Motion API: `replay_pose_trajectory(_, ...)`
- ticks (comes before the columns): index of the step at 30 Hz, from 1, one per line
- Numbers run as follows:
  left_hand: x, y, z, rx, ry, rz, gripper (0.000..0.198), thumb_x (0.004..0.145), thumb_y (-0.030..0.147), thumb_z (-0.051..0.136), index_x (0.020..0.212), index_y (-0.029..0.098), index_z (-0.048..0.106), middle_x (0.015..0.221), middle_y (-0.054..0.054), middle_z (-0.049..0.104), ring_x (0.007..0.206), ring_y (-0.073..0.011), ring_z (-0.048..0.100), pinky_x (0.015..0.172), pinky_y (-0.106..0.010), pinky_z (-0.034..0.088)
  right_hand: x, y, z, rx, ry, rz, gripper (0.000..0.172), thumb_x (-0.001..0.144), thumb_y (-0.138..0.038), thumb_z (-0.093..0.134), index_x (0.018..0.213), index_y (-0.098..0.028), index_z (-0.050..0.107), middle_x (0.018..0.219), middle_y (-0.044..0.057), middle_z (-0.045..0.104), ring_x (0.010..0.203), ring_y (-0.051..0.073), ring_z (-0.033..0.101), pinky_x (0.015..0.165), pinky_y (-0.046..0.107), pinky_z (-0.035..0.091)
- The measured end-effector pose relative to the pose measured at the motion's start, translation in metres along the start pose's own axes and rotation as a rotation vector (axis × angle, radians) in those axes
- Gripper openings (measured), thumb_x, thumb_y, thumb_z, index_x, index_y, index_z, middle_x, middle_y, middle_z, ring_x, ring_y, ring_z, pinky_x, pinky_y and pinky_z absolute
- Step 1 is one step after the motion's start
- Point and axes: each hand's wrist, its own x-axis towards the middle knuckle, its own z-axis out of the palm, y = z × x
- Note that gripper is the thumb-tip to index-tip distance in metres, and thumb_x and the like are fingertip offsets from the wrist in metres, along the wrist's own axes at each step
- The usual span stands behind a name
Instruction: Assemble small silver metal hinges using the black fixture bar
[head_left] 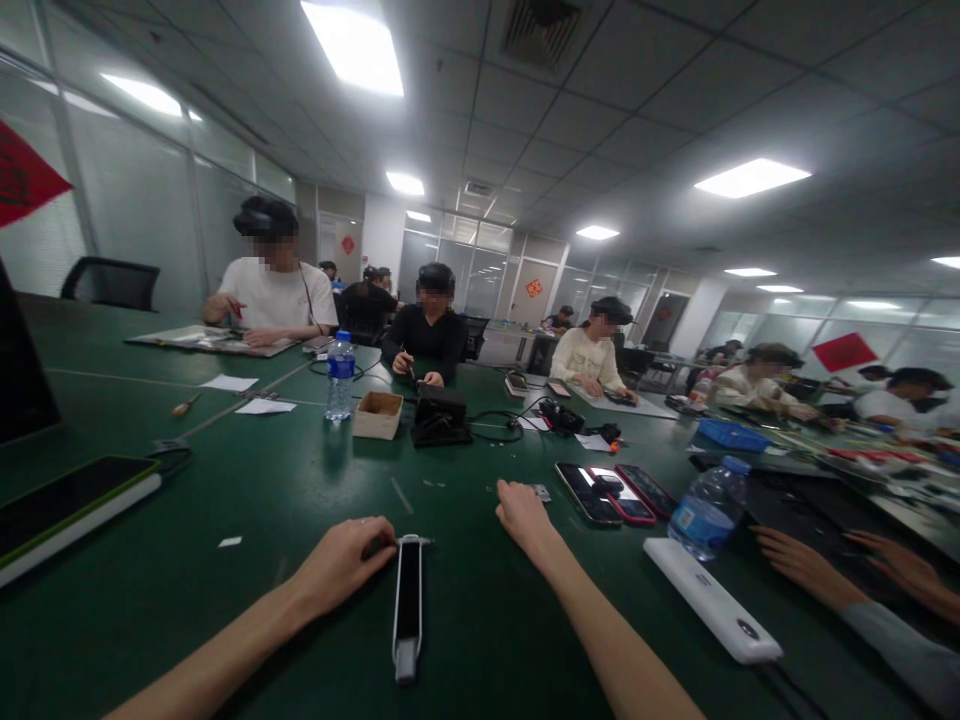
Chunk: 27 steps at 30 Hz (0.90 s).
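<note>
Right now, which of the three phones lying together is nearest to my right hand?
The leftmost phone, with the pale edge, lies nearest your right hand; the pink-edged phone and the rightmost phone lie farther right.

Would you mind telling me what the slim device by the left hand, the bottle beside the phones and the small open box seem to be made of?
Slim device: a smooth white rim, probably plastic, around a dark face, perhaps glass.
Bottle: likely clear plastic, given its see-through, shiny wall.
Box: dull, pale tan, so cardboard or wood.
</note>
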Motion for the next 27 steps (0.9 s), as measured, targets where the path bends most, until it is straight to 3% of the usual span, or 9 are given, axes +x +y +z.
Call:
replay_pose_trajectory(5,-0.001,0.003,-0.003,-0.011,-0.027,-0.016,0.026,0.086,0.036,0.045,0.098,0.019,0.061,0.093,-0.004,0.065,0.081,-0.0184,0.059,0.075,-0.030,0.046,-0.005,-0.022,0.003,0.085,0.059,-0.129,0.024,0.086,-0.010,0.048,0.108,-0.013,0.057,0.103,0.010,0.061,0.091,0.017,0.060,0.077,0.024,0.048)
replay_pose_trajectory(14,-0.002,0.004,-0.001,0.004,0.050,0.038,0.022,0.084,0.034,0.048,0.093,0.020,0.061,0.085,-0.003,0.066,0.076,-0.0191,0.060,0.071,-0.029,0.046,-0.022,-0.074,0.017,0.427,0.415,-0.560,0.022,0.080,-0.004,0.046,0.096,-0.015,0.056,0.090,0.008,0.057,0.083,0.019,0.056,0.073,0.031,0.051)
replay_pose_trajectory(18,-0.002,0.001,0.002,0.010,0.064,0.053,0.020,0.083,0.033,0.049,0.093,0.020,0.061,0.085,-0.003,0.065,0.077,-0.0183,0.061,0.072,-0.029,0.045,-0.028,-0.080,0.017,0.537,0.418,-0.640,0.022,0.084,-0.004,0.041,0.097,-0.017,0.053,0.092,0.007,0.054,0.086,0.018,0.053,0.074,0.030,0.051)
replay_pose_trajectory(27,0.001,0.001,0.003,0.029,0.070,0.050,0.025,0.083,0.038,0.048,0.094,0.020,0.062,0.090,-0.004,0.065,0.078,-0.0194,0.060,0.073,-0.031,0.046,-0.026,-0.080,0.016,0.591,0.400,-0.640,0.023,0.085,-0.004,0.036,0.099,-0.016,0.050,0.094,0.008,0.052,0.088,0.018,0.051,0.077,0.031,0.050)
